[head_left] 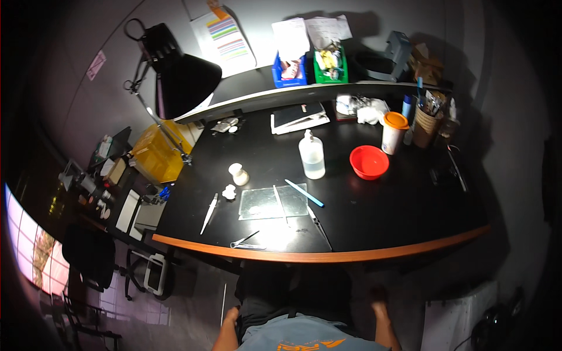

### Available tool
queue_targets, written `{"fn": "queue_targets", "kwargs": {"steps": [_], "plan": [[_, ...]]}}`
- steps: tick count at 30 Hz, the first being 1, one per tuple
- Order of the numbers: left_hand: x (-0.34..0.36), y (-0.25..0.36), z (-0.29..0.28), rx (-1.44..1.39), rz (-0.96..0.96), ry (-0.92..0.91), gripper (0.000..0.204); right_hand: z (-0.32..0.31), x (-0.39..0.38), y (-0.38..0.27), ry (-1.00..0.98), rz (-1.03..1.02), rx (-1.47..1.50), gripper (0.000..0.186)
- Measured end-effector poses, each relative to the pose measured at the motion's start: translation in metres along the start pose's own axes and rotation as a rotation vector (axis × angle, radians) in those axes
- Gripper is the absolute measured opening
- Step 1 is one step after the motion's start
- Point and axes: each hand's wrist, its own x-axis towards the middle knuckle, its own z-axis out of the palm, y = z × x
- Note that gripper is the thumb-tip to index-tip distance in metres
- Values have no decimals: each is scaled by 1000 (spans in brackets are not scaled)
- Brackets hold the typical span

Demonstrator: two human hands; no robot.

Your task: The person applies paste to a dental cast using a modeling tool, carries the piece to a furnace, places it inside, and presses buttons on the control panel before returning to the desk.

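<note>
Below the table's front edge, my left hand (233,315) hangs beside my left thigh, its fingers mostly hidden. My right hand (379,297) is low on the other side, in dim light with its fingers unclear. Neither hand touches anything on the table. A glass plate (249,205) lies near the front edge, with a thin pale stick (281,206) and a light blue pen-like tool (304,193) across it. Tweezers (316,225) rest at its right corner. Other tweezers (209,213) lie to the left. A small bent tool (246,242) sits by the edge.
Behind the plate stand a clear pump bottle (313,161), a small cream jar (238,174) and a red bowl (369,162). An orange-lidded cup (393,133) is to the right. A black lamp (181,82) leans over the left. Blue (290,79) and green bins (331,76) occupy the shelf.
</note>
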Motion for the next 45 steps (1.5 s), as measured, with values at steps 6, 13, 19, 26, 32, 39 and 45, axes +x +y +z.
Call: {"fn": "queue_targets", "kwargs": {"steps": [6,13,19,26,32,39,45], "plan": [[67,8,84,389,358,12,60,71,-104,1,-937,216,186,47],[78,23,33,874,654,-283,57,61,-49,-46,-1157,875,363,47],[108,110,-4,968,731,-257,54,63,-19,-117,-1012,992,417,44],[148,302,-69,1053,966,-128,52,76,97,-191,-679,1104,508,40],[126,322,-40,891,1103,25,50,75,146,-153,-410,993,450,37],[87,265,-3,691,1210,224,47,81,144,-123,-127,827,402,34],[52,196,11,569,1263,362,45,66,115,-123,66,721,372,32]]}}
